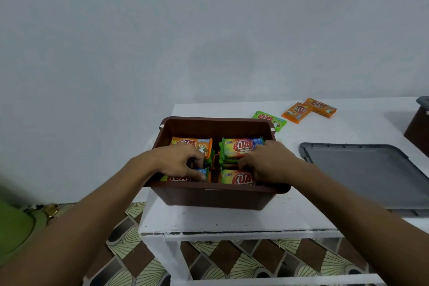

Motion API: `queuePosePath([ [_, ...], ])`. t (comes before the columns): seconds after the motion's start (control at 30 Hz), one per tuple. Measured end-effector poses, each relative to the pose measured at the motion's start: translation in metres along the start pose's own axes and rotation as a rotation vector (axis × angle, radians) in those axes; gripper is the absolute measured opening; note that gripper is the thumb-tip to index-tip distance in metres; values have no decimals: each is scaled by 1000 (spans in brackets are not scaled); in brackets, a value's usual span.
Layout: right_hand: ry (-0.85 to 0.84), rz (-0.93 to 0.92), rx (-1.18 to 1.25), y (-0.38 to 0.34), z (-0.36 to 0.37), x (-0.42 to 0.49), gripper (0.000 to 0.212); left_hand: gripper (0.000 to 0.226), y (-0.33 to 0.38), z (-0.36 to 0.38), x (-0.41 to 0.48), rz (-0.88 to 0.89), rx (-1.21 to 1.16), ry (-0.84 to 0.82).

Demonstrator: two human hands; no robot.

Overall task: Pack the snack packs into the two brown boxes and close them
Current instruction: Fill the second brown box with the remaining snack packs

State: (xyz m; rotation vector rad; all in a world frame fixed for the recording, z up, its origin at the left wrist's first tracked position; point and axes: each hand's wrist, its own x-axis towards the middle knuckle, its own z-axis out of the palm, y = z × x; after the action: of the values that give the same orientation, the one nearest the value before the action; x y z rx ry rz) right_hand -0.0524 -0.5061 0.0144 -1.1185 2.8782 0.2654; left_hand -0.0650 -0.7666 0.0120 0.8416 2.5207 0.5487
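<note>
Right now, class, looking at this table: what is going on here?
A person has both hands in the open brown box, sorting the snack packs stacked inside. The left hand pinches packs on the left side; the right hand curls its fingers round packs on the right. A green pack and two orange packs lie on the white table behind the box. The grey lid lies beside it, not yet on.

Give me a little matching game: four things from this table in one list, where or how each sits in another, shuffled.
1 brown box
2 grey lid
3 green snack pack
4 two orange snack packs

A flat on the table, right of the box
B farthest back, touching each other
C open, packs inside
D just behind the box's far right corner

Pairs: 1-C, 2-A, 3-D, 4-B
</note>
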Motion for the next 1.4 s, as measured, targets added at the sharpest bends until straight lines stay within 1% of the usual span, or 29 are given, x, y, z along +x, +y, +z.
queuePosePath([
  [0.17, 18, 4, 5, 1, 2, 1, 33, 13, 1, -1, 0, -16, 0, 2],
  [0.27, 33, 26, 25, 1, 3, 1, 29, 23, 2, -2, 1, -24, -4, 44],
  [0.33, 74, 26, 79, 1, 2, 0, 25, 23, 1, -4, 2, -13, -28, 85],
  [0.43, 199, 8, 287, 7, -2, -6, 25, 15, 3, -11, 10, 19, -15, 199],
  [0.5, 350, -18, 341, 19, -1, -10, 26, 12, 10, -18, 18, 52, -3, 289],
  [0.57, 471, 7, 359, 39, 3, -17, 27, 11, 22, -24, 33, 95, 19, 363],
  [0.63, 567, 65, 354, 64, 12, -25, 28, 10, 35, -29, 54, 129, 63, 434],
  [0.7, 603, 202, 361, 92, 25, -36, 23, 11, 48, -33, 80, 159, 113, 478],
  [0.77, 570, 350, 388, 126, 42, -49, 22, 13, 61, -35, 114, 195, 142, 476],
  [0.87, 452, 478, 435, 168, 66, -65, 19, 14, 76, -33, 162, 208, 134, 461],
  [1.0, 289, 628, 411, 226, 86, -85, 23, 17, 104, -28, 237, 144, 178, 341],
  [1.17, 104, 699, 409, 283, 100, -95, 35, 38, 129, -20, 313, 52, 303, 152],
  [1.33, 4, 706, 412, 328, 113, -99, 45, 64, 133, -10, 365, -104, 351, 108],
  [1.4, -29, 691, 409, 341, 116, -96, 50, 67, 132, -1, 379, -176, 359, 64],
])
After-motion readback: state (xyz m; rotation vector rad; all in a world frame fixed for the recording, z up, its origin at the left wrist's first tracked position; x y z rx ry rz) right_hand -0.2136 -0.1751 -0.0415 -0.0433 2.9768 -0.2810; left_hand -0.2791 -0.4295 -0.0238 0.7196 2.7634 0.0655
